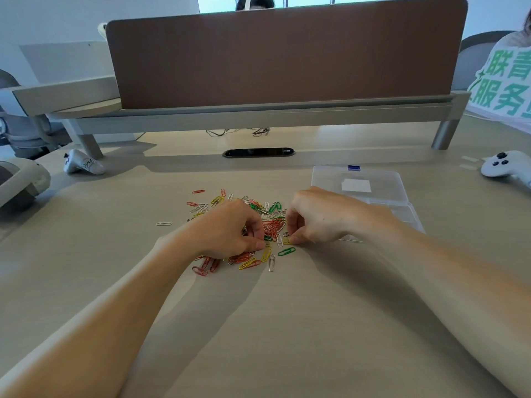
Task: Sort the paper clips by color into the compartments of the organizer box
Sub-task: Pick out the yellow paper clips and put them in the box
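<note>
Head view, single entry. Table (pixel 287 326): pale wood-grain surface, on which all items are laid. Paper clips (pixel 273 225): a loose mixed heap of red, green, yellow, white and silver pieces, spread at the table's centre between and beneath both hands; none can be seen inside the box. White clip (pixel 163 224): lying alone, left of the heap. Green clip (pixel 286 251): lying flat at the heap's near edge, just below the right hand. Left hand (pixel 230 228): set down on the heap's left part, fingers curled, thumb and forefinger tips brought together at the clips; whether a clip is gripped cannot be told. Right hand (pixel 316 216): lowered at the heap's right edge, fingers curled, a yellow clip (pixel 287 241) pinched between thumb and forefinger tips against the table. Organizer box (pixel 382 176): clear plastic, blue latch at its far edge, white label on its top panel, placed right of the heap and behind the right hand, its near part partly hidden by the wrist. Brown partition (pixel 287 58): mounted upright across the far table edge. White controllers: one at far left (pixel 83 165), one at far right (pixel 505 168). Person in white shirt with green lettering (pixel 505 81): seated at the right edge.
</note>
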Demonstrator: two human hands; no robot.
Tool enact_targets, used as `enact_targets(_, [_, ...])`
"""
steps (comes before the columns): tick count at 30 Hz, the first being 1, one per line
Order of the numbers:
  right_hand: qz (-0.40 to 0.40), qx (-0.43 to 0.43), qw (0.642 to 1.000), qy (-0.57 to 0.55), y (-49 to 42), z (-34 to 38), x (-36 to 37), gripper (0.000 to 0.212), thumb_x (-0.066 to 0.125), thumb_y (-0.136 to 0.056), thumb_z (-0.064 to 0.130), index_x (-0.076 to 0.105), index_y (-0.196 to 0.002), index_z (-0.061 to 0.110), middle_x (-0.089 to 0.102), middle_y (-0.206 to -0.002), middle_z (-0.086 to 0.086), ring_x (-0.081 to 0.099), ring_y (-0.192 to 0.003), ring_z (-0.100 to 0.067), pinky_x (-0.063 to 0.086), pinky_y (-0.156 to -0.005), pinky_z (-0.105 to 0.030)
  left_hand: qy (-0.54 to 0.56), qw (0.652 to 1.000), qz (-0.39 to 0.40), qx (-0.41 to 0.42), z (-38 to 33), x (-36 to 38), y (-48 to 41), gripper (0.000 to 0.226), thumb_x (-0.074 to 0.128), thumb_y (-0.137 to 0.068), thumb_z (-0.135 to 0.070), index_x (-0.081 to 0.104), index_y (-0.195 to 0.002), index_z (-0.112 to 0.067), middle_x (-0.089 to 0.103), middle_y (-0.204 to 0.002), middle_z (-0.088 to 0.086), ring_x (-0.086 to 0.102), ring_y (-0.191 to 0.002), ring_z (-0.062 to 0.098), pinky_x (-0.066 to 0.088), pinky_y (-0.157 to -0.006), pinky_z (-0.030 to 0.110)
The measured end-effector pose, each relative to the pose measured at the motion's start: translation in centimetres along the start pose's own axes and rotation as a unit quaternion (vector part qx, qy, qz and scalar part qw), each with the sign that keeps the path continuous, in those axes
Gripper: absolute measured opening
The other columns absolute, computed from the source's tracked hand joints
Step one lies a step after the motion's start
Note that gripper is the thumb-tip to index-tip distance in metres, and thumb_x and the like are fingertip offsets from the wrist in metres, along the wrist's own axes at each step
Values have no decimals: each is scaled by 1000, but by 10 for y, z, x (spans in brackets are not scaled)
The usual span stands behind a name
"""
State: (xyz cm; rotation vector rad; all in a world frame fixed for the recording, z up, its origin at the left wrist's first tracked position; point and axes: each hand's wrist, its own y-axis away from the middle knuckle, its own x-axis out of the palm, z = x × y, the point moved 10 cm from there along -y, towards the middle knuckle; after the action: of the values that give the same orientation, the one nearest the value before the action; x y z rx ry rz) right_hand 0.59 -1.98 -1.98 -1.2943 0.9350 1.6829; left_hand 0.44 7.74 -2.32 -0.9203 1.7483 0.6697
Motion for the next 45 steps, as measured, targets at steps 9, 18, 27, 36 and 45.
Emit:
enact_targets(9, [-3,-4,1000,7,0,0,0,7,71,-84,27,66,-79,27,60,-81,12,48,-87,-10,34,-85,-36,69,997,-3,-39,2,-8,3,7,76,-79,-19,72,-78,-24,71,-72,-5,66,-68,6,55,-69,23])
enact_targets(18, [-11,-41,997,-56,-1,0,-9,7,77,-79,25,72,-79,30,67,-76,16,58,-76,1,52,-78,-33,85,993,28,-81,-5,3,8,8,78,-78,-22,76,-84,-18,74,-73,-2,70,-71,11,58,-74,29])
enact_targets(27, [14,-49,999,14,-3,6,3,8,75,-79,27,73,-87,29,64,-78,15,46,-74,2,34,-81,-34,57,995,38,-71,-9,8,7,4,75,-80,-24,75,-80,-19,68,-66,-6,53,-48,-3,45,-51,12])
enact_targets(36, [5,-39,999,14,-2,4,3,1,68,-84,23,69,-84,24,59,-74,13,47,-74,-1,31,-86,-35,58,996,35,-54,-6,5,6,8,69,-85,-21,69,-78,-20,67,-70,-5,57,-57,5,46,-56,17])
enact_targets(45, [-26,-38,994,-97,5,-11,-26,10,67,-87,13,68,-79,19,65,-73,8,56,-67,-5,46,-65,-24,165,984,-53,-44,-1,-13,1,6,71,-84,-11,70,-79,-15,58,-50,-8,56,-52,6,52,-61,20])
